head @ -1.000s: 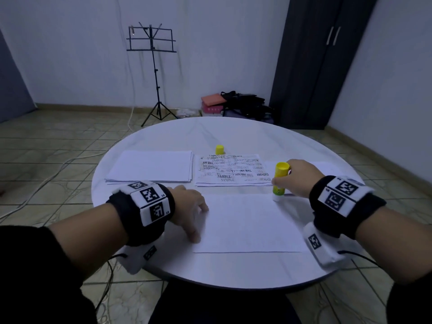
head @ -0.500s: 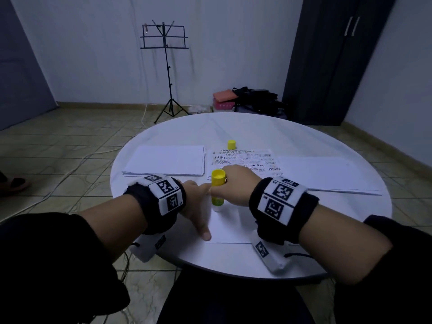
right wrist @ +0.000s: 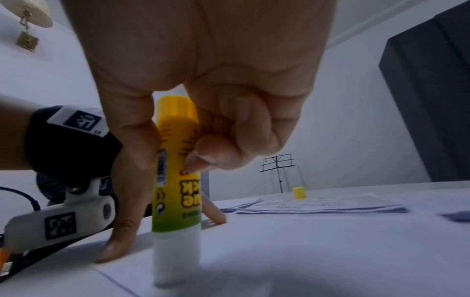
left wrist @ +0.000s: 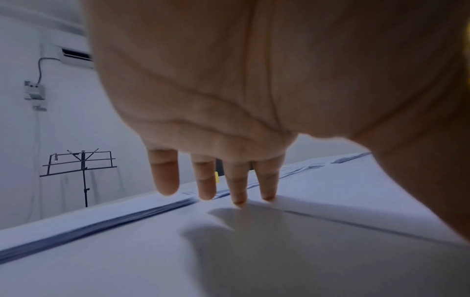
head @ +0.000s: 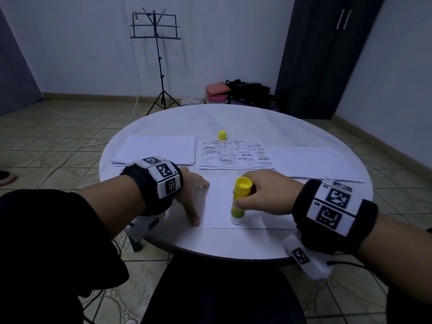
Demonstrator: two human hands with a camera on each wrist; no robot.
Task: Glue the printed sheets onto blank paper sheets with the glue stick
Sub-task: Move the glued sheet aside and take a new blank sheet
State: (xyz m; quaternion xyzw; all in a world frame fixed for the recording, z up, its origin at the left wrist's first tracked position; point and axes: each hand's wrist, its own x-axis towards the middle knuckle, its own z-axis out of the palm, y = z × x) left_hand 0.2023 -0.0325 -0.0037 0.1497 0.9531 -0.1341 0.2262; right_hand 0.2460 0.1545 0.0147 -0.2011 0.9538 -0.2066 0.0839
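A blank sheet (head: 222, 202) lies near the front of the round white table (head: 233, 120). My right hand (head: 264, 195) grips a yellow-green glue stick (head: 239, 202) held upside down, its white glue end pressed on the sheet near its front edge; the stick (right wrist: 175, 180) stands between thumb and curled fingers. My left hand (head: 194, 195) presses the sheet's left edge with straight fingers (left wrist: 239, 180) and thumb. A stack of printed sheets (head: 233, 155) lies behind, with the yellow cap (head: 222, 135) beyond it.
A stack of blank paper (head: 156, 150) lies at the left, more white sheets (head: 311, 162) at the right. On the floor beyond the table are a music stand (head: 159, 54), bags (head: 243, 90) and a dark cabinet (head: 327, 54).
My right hand has dragged the glue stick from the sheet's far right corner across to the left and now down to the front edge. The left hand stays on the sheet's left edge.
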